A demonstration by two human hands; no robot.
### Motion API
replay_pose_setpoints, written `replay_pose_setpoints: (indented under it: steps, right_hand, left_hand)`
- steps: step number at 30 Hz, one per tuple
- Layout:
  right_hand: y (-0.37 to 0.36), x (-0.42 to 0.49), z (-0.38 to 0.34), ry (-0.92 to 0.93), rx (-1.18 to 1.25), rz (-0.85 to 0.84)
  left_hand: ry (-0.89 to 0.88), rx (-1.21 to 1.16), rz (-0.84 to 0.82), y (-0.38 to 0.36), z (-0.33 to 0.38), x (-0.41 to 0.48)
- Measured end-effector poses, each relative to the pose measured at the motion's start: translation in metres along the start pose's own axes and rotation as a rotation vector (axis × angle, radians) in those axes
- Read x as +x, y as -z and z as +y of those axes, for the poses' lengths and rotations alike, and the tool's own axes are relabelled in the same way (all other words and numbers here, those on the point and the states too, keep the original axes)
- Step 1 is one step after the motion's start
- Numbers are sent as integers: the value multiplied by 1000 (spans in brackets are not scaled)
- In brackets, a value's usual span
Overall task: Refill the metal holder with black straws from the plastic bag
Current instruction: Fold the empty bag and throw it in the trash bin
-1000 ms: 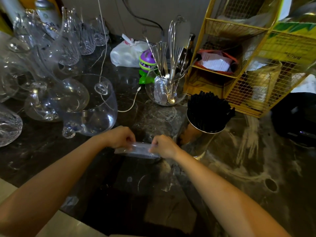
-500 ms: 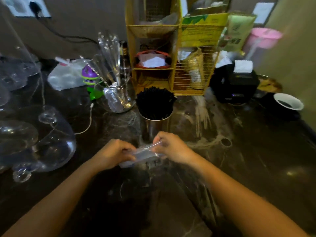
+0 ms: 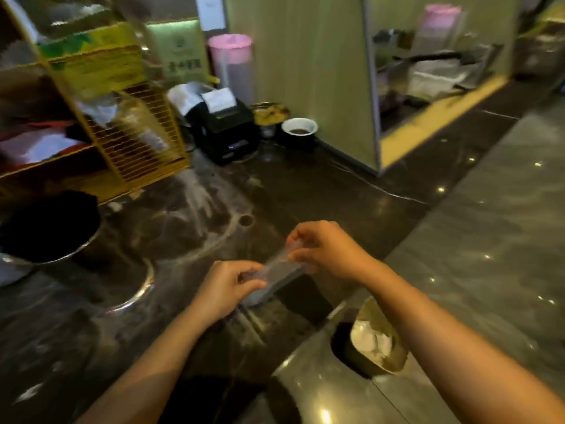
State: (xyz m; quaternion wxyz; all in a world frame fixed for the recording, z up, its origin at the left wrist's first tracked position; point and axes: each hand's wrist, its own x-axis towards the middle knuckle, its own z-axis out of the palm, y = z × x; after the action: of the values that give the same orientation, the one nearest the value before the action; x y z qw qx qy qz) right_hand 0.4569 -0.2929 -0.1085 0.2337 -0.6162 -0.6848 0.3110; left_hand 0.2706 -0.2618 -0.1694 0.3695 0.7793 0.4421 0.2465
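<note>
Hands meet over the dark marble worktop (image 3: 305, 191), both pinching the same clear plastic bag (image 3: 276, 272). The left hand (image 3: 227, 286) has its fingers (image 3: 250, 275) clenched on the bag's nearer end, thumb pressed against them. The right hand (image 3: 324, 247) grips the farther end, its fingers (image 3: 298, 237) curled down over the film. The bag stretches flat and taut between the two grips, slanting up from left to right, and looks empty; blur hides any finer detail.

Far to the left of the fingers stands the metal holder (image 3: 46, 240), its mouth packed with black straws (image 3: 46, 223) that form a dark mass above the shiny rim. It is cut off by the frame's edge. Behind the holder, still left of the fingers, a yellow wire rack (image 3: 131, 139) holds papers and packets. Beyond the fingers, near the wall, sits a black receipt printer (image 3: 226, 130) with white paper on top, and just right of it a white-rimmed bowl (image 3: 299, 128). A pink-capped container (image 3: 232, 62) stands behind the printer.

Below the right forearm, off the worktop's edge, a lined bin (image 3: 376, 341) holds crumpled white waste on the grey floor (image 3: 489, 240).
</note>
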Motion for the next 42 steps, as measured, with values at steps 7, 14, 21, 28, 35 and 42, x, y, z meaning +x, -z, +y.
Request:
replay_pose_setpoints:
  steps: [7, 14, 21, 28, 35, 42]
  right_hand:
    - [77, -88, 79, -160, -69, 134]
    - [83, -159, 179, -423, -18, 261]
    - [31, -164, 293, -600, 39, 278]
    - [-55, -142, 418, -651, 12, 246]
    - [-187, -103, 572, -790, 54, 113]
    - [-311, -61, 699, -809, 112, -83]
  left_hand:
    - [-114, 13, -174, -115, 72, 32]
    - [-136, 106, -385, -247, 97, 54]
    - [-160, 285, -565, -349, 48, 74]
    - [-215, 750, -707, -449, -83, 102]
    - [-214, 887, -789, -546, -213, 113]
    - [-235, 881, -719, -624, -319, 122]
